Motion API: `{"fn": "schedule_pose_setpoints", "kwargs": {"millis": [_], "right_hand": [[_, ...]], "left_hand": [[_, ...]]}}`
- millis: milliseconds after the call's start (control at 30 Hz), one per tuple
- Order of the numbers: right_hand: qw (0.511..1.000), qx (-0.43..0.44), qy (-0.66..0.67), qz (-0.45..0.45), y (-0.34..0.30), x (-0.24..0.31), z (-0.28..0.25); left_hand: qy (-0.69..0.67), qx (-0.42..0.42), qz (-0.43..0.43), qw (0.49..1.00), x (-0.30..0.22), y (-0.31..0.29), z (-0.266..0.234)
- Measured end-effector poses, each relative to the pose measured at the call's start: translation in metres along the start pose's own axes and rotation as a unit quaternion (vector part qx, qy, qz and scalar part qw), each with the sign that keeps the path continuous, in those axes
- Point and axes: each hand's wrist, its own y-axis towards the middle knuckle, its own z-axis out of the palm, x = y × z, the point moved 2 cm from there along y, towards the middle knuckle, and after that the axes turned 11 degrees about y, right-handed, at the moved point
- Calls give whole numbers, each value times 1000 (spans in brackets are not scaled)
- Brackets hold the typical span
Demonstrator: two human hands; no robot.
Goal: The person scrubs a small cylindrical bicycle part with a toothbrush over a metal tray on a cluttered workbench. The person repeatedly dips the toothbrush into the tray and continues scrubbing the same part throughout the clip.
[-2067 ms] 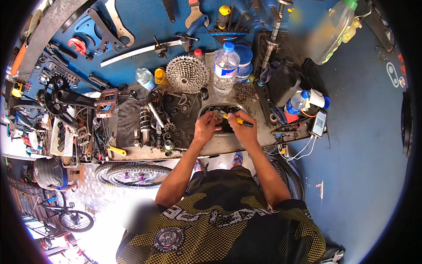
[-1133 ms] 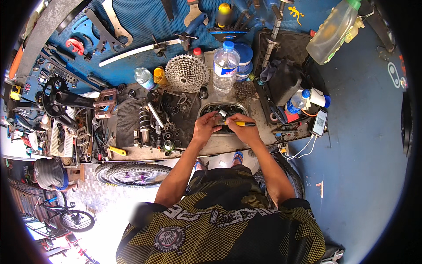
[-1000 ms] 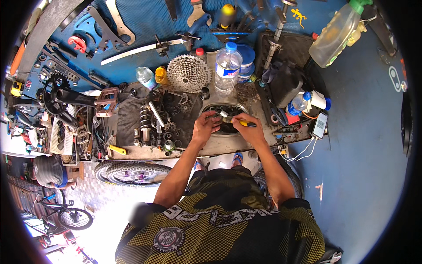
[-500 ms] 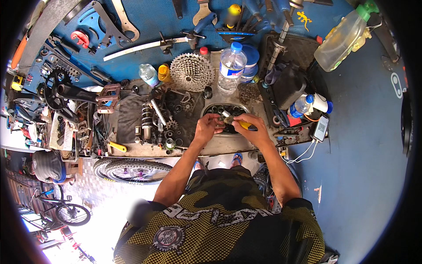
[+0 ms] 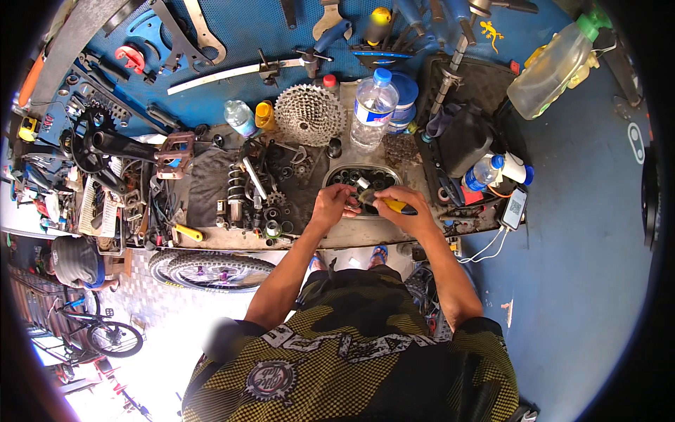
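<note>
Over an oval metal pan [image 5: 398, 173] at the bench's front, both hands work close together. My right hand [image 5: 413, 219] is closed around a brush [image 5: 401, 207] with a yellow and black handle, its bristles pointing left. My left hand [image 5: 332, 209] pinches something small against the bristle end; the fingers hide most of it. Dark small parts [image 5: 342, 176] and a pale cylindrical piece [image 5: 363, 183] lie in the pan. Just behind it stand a small black cup-shaped part [image 5: 334, 148] and a clear water bottle [image 5: 371, 112] with a blue cap.
A large bicycle cassette [image 5: 309, 116] stands behind the pan. To the left are a shock absorber [image 5: 235, 186], a crankset [image 5: 105, 144] and a yellow-handled tool [image 5: 188, 233]. A phone [image 5: 514, 209] with a white cable sits at the right. Far left, a person [image 5: 76, 261] bends low.
The view has shifted slightly. My hands stay over the pan in nearly the same pose, the brush still against the small piece.
</note>
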Motion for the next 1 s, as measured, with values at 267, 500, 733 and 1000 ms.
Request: {"fn": "schedule_pose_setpoints", "kwargs": {"millis": [267,500,733,1000], "right_hand": [[992,-14,-126,26,-8,-25,-2],[976,-97,-36,194,-8,-24,3],[976,-99,146,127,6,-15,37],[976,-139,100,132,6,-16,39]], "left_hand": [[-20,20,-17,999,-11,-7,1],[-75,18,53,996,-3,-10,3],[86,4,41,995,0,-3,-1],[166,-40,66,983,-14,-10,3]]}}
